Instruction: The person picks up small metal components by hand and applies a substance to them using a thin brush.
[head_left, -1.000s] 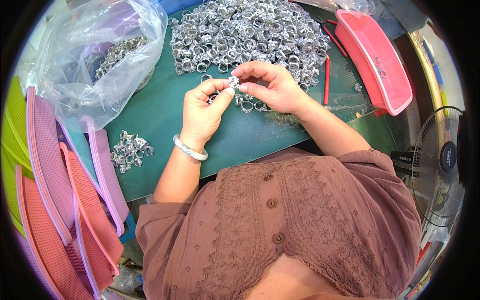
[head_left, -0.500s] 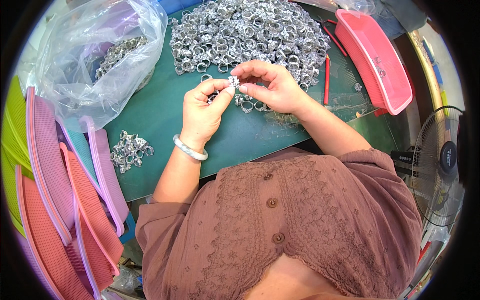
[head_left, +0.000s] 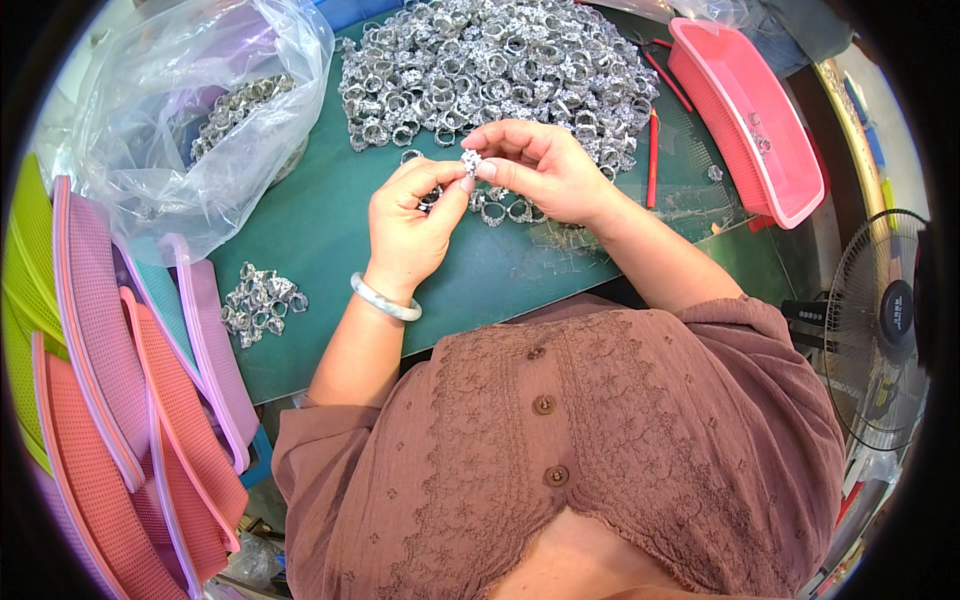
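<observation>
Between my two hands, just in front of a large heap of silvery rings, is a ring with a sparkling clustered top. My left hand, with a pale bangle at the wrist, pinches it between thumb and forefinger. From the other side my right hand has its thumb and fingertips closed at the same ring. Several loose rings lie on the green tabletop under and beside the hands; the fingers partly hide some. A smaller pile of rings lies to the left.
A clear plastic bag with more rings stands at the far left. Purple, coral and green plastic baskets lean at the table's left. At right are a pink basket holding a few rings, a red-handled tool and a fan.
My left hand has shifted slightly to the right, and the ring's top has turned a little between the fingertips. My right hand has barely moved.
</observation>
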